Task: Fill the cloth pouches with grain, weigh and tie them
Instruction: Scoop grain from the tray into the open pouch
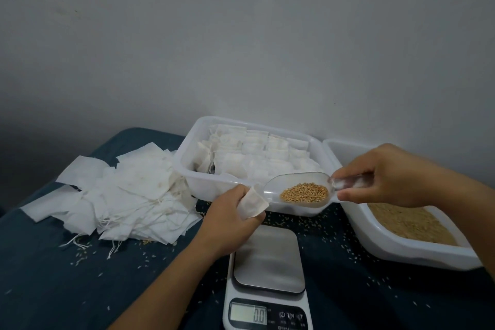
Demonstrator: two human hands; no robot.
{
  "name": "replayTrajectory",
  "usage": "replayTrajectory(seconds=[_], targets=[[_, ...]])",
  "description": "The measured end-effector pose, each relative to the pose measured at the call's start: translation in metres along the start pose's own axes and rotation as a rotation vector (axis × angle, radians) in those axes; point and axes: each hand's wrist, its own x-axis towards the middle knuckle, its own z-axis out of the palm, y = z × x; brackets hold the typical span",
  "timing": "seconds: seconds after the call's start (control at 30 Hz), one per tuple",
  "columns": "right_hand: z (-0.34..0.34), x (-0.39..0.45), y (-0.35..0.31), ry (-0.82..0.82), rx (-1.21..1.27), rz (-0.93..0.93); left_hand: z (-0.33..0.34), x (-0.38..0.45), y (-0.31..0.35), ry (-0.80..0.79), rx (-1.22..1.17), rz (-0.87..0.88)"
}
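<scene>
A: What did each hand hold?
B: The left hand gripped a small white cloth pouch, fingers curled round it, its mouth turned toward the scoop. The right hand pinched the handle of a clear plastic scoop between thumb and fingers; a heap of golden grain lay in the bowl, whose lip was just beside the pouch mouth.

A: And below the hands?
B: A white digital scale with a bare steel platform, its display reading 0.0.

A: Farther out?
B: Behind stood a white tub of filled pouches; to the right, a white tray of grain; to the left, a pile of flat pouches with loose strings. All rested on a dark blue cloth over the bench, strewn with stray kernels.
</scene>
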Motion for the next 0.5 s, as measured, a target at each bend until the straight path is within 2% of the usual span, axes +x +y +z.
replayTrajectory(seconds=[0.2, 0.5], targets=[[-0.014, 0.015, -0.023, -0.083, -0.211, -0.088, 0.003, 0.0, 0.0, -0.03, 0.058, 0.061], [-0.033, 0.025, -0.055, -0.132, -0.36, -0.088, 0.004, -0.002, 0.0, -0.068, -0.006, 0.05]])
